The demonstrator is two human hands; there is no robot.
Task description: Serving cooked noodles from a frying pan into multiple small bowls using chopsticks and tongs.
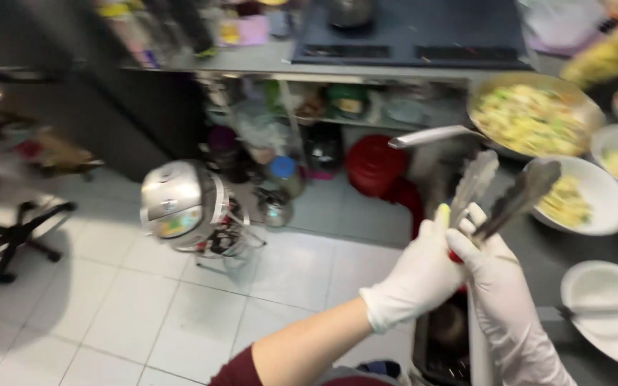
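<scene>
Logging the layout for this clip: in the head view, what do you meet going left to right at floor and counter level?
Black office chair → steel rice cooker → red pot → left hand → right hand, both gloved and holding the tongs → empty white bowl.

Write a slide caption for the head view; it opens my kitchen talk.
Gloved hands, left and right, hold open tongs beside a pan and bowls of noodles.

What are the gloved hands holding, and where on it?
Metal tongs, gripped at the hinge end by both the left hand and right hand.
</scene>
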